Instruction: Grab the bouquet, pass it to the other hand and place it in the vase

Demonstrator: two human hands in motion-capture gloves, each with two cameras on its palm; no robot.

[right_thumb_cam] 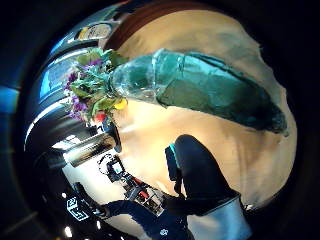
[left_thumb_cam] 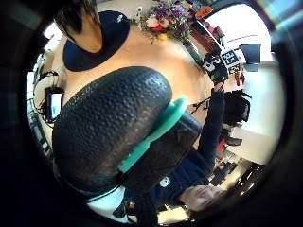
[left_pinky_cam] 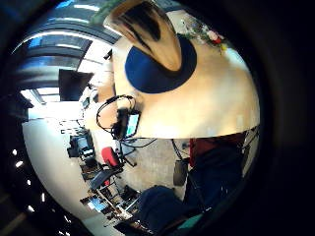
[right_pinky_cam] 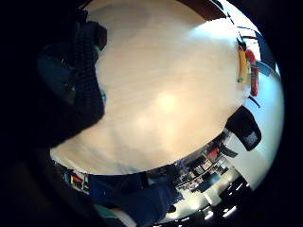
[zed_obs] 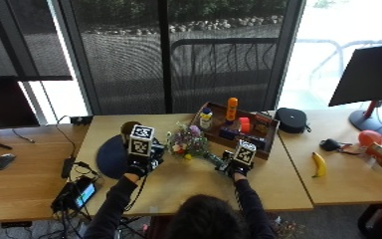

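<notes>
The bouquet (zed_obs: 188,142) lies on the wooden table (zed_obs: 178,181), its purple, pink and yellow flowers toward the vase and its green-wrapped stems (right_thumb_cam: 200,90) toward my right hand (zed_obs: 238,163). That hand is at the stem end, with the wrap close across its palm. Its thumb (right_thumb_cam: 200,175) stands apart from the wrap and grips nothing. The brown vase (zed_obs: 130,128) stands upright on a dark blue round mat (zed_obs: 111,157). My left hand (zed_obs: 141,155) hovers beside the mat and holds nothing; its thumb (left_thumb_cam: 109,127) fills the left thumb side palm view. The vase (left_pinky_cam: 147,29) is close to that palm.
A wooden tray (zed_obs: 260,142) with bottles stands just behind the bouquet and my right hand. A banana (zed_obs: 319,164) lies at the right. A device with cables (zed_obs: 78,191) sits near the table's front left corner, and a black pouch (zed_obs: 290,119) at the back right.
</notes>
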